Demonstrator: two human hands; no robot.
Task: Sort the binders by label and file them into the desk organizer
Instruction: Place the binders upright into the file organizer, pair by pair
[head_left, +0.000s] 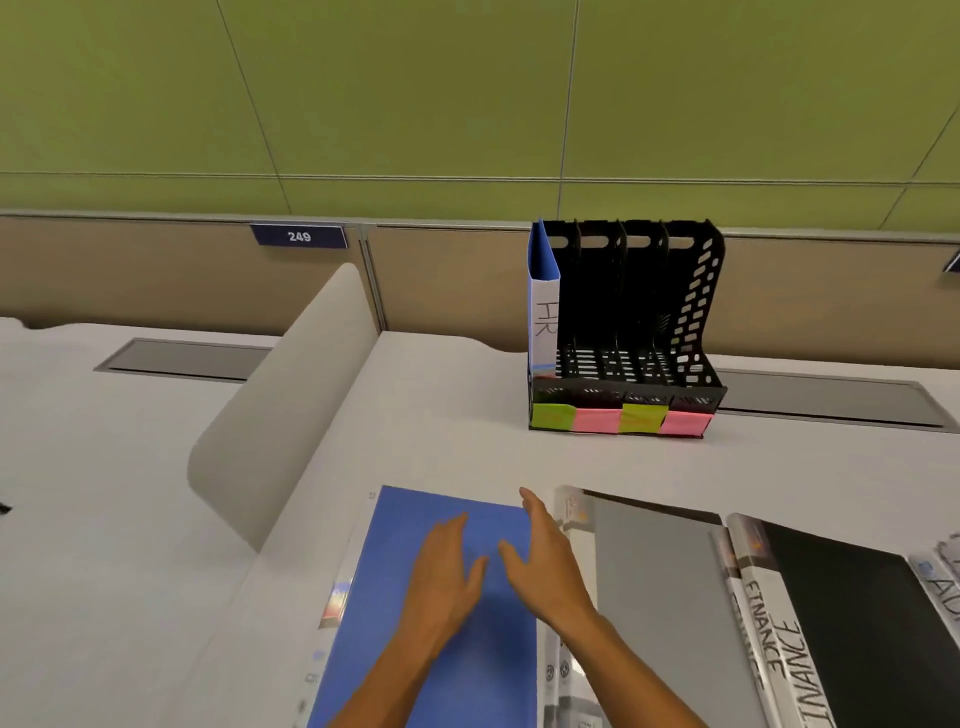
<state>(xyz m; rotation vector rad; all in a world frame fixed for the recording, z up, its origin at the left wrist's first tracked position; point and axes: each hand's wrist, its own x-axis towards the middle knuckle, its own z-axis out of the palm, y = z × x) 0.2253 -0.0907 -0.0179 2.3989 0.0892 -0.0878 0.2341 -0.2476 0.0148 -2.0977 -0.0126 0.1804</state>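
A black desk organizer (691, 322) with several slots stands at the back of the desk, with green and pink sticky notes (621, 418) along its front. A blue binder marked HR (543, 306) stands upright in its leftmost slot. In front of me lies a blue binder (415, 519), flat on the desk. My left hand (441, 577) and my right hand (540, 556) hover over it, fingers spread, holding nothing. To the right lie a grey binder (660, 597), a black binder with a FINANCE spine (779, 639), and another binder (943, 582) at the frame edge.
A curved beige divider panel (280, 410) rises at the left of the desk. Two grey cable flaps (182, 358) (826, 397) are set into the desk's back. A partition with a plate reading 249 (299, 236) runs behind.
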